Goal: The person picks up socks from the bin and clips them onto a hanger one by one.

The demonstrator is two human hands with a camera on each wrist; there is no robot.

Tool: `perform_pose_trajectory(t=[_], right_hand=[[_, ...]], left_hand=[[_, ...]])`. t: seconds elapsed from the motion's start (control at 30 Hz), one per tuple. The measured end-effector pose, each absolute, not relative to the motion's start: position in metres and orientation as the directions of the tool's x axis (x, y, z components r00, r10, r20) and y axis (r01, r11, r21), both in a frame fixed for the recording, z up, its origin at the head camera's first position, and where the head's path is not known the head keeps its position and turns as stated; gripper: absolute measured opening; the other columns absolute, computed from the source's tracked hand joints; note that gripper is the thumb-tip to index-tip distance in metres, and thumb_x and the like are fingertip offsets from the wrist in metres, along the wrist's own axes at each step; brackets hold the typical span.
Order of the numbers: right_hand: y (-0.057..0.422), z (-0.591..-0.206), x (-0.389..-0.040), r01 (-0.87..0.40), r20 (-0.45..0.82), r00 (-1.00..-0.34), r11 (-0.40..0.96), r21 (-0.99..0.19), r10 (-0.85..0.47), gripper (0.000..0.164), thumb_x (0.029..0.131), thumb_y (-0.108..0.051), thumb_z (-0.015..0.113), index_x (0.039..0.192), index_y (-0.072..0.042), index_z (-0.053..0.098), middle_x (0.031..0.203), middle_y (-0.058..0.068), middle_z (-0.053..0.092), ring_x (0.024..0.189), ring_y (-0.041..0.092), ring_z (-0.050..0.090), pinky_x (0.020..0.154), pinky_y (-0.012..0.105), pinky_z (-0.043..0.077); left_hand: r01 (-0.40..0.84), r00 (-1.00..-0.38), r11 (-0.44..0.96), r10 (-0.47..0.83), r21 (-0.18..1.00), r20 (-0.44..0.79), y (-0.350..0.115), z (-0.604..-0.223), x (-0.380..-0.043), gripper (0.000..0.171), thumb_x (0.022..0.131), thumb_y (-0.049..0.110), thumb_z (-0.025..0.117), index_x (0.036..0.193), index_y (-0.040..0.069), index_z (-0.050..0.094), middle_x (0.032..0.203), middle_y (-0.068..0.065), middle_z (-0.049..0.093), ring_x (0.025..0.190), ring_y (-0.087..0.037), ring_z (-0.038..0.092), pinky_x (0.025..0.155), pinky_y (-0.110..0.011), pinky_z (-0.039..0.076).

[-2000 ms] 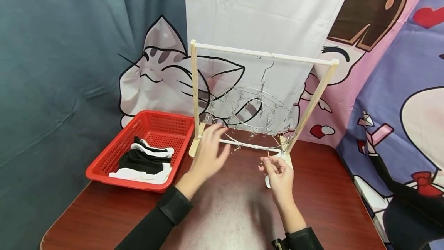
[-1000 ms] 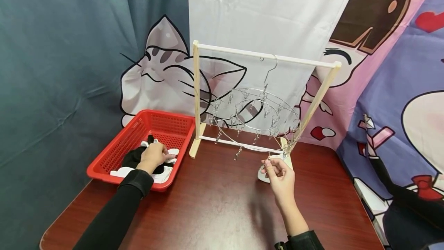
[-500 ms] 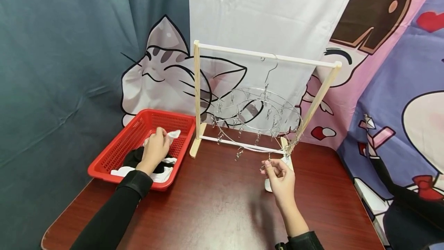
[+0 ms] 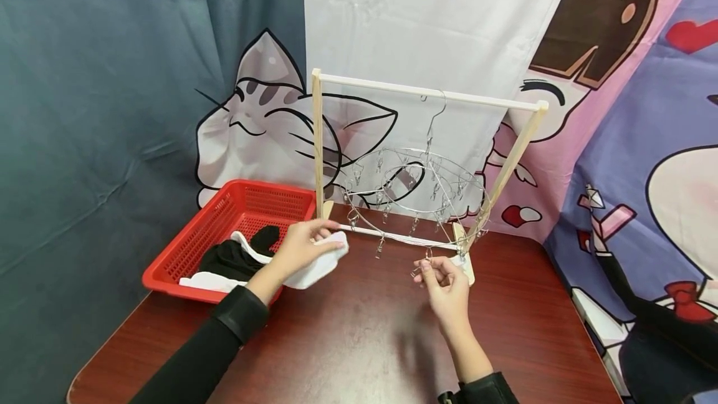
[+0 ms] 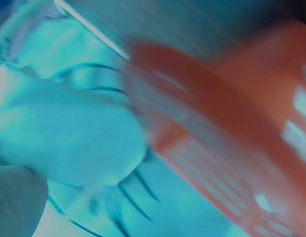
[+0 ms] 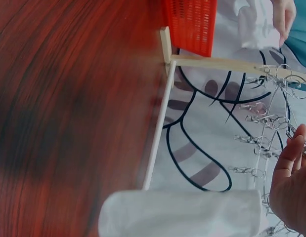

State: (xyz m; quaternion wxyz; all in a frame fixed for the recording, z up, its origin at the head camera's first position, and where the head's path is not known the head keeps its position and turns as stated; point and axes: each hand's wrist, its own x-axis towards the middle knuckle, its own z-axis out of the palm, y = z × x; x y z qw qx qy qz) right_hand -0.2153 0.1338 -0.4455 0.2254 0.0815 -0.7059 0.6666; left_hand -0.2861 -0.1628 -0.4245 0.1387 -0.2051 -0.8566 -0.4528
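A white sock [image 4: 322,267] dangles from my left hand [image 4: 300,248], which pinches it between thumb and fingers beside the basket's right edge. In the left wrist view the sock [image 5: 68,133] is close and blurred. My right hand [image 4: 449,288] pinches a small metal clip [image 4: 416,271] at the near rim of the round wire hanger [image 4: 387,234]. A piece of white cloth [image 6: 182,215] hangs near that hand in the right wrist view; in the head view the hand mostly hides it. The red basket [image 4: 168,288] holds black and white socks [image 4: 227,260].
The hanger hooks over the white top bar [image 4: 381,85] of a wooden rack [image 4: 318,142] standing on the brown table [image 4: 336,341]. Several clips hang around the hanger's rings. A printed cloth backdrop [image 4: 359,17] closes off the rear and sides.
My left hand has reached into the basket, picked up a white sock and brought it out to the right. My right hand stays at the clip, shifting slightly left.
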Motion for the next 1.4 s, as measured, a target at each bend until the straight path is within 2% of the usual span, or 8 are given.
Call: perform_pose_trajectory(t=[0.27,0.53,0.9,1.07,1.13,1.2,1.3,1.4], right_hand=[[0.121,-0.441,-0.213,-0.465,0.469,-0.860,0.065,-0.883,0.201,0.011,0.097,0.002,0.064,0.092,0.011,0.068,0.086,0.011,0.076,0.060,0.005,0.067,0.056,0.016,0.051],[0.113,-0.445,-0.214,-0.508,0.506,-0.834,0.052,-0.860,0.218,0.012,0.097,0.002,0.064,0.090,0.011,0.067,0.090,0.030,0.071,0.060,0.006,0.065,0.056,0.015,0.050],[0.114,-0.445,-0.214,-0.497,0.496,-0.839,0.054,-0.866,0.225,0.012,0.097,0.001,0.063,0.090,0.010,0.067,0.090,0.025,0.073,0.063,0.005,0.058,0.057,0.015,0.047],[0.116,-0.446,-0.213,-0.424,0.431,-0.883,0.077,-0.902,0.184,0.016,0.101,-0.004,0.060,0.097,0.009,0.068,0.079,0.015,0.067,0.060,0.005,0.053,0.055,0.017,0.043],[0.117,-0.446,-0.213,-0.392,0.400,-0.899,0.083,-0.916,0.175,0.019,0.102,-0.008,0.059,0.101,0.009,0.067,0.076,0.011,0.062,0.058,0.007,0.051,0.053,0.018,0.043],[0.120,-0.446,-0.212,-0.370,0.378,-0.909,0.077,-0.926,0.178,0.022,0.104,-0.010,0.057,0.104,0.010,0.066,0.078,0.008,0.062,0.056,0.008,0.051,0.053,0.019,0.043],[0.126,-0.447,-0.212,-0.352,0.357,-0.913,0.060,-0.934,0.199,0.024,0.104,-0.010,0.056,0.109,0.011,0.064,0.078,0.006,0.063,0.055,0.009,0.050,0.050,0.018,0.041],[0.133,-0.448,-0.212,-0.340,0.338,-0.911,0.035,-0.940,0.237,0.026,0.105,-0.010,0.054,0.114,0.013,0.062,0.078,0.000,0.065,0.054,0.007,0.049,0.049,0.017,0.039]], left_hand=[[0.463,-0.854,0.415,0.447,0.783,0.268,-0.105,-0.431,-0.258,0.011,0.094,0.021,0.073,0.094,0.009,0.073,0.085,0.001,0.073,0.072,-0.008,0.062,0.064,-0.023,0.050],[0.399,-0.873,0.231,0.391,0.887,0.291,-0.062,-0.443,-0.240,0.011,0.097,0.011,0.066,0.105,0.003,0.063,0.098,-0.011,0.078,0.080,-0.008,0.067,0.071,-0.023,0.049],[0.327,-0.890,0.081,0.360,0.941,0.278,-0.043,-0.441,-0.231,0.011,0.100,0.012,0.063,0.109,0.006,0.059,0.087,-0.016,0.076,0.064,-0.008,0.064,0.053,-0.021,0.047],[0.377,-0.901,0.131,0.280,0.917,0.330,-0.040,-0.442,-0.230,0.012,0.100,0.022,0.066,0.108,0.013,0.063,0.080,-0.008,0.077,0.060,-0.006,0.065,0.050,-0.021,0.047],[0.480,-0.872,0.224,0.229,0.848,0.433,-0.040,-0.442,-0.231,0.012,0.098,0.026,0.069,0.106,0.017,0.067,0.085,-0.001,0.078,0.069,-0.003,0.067,0.057,-0.021,0.050],[0.603,-0.795,0.343,0.193,0.720,0.575,-0.044,-0.440,-0.236,0.014,0.096,0.027,0.072,0.106,0.018,0.069,0.094,0.005,0.077,0.081,-0.004,0.067,0.067,-0.023,0.053],[0.705,-0.642,0.510,0.161,0.493,0.750,-0.058,-0.433,-0.252,0.021,0.095,0.026,0.070,0.113,0.014,0.069,0.111,0.000,0.073,0.101,-0.015,0.063,0.087,-0.032,0.052],[0.705,-0.567,0.614,0.190,0.354,0.801,-0.077,-0.423,-0.274,0.027,0.097,0.025,0.064,0.120,0.010,0.067,0.127,-0.007,0.066,0.118,-0.028,0.056,0.103,-0.046,0.043]])
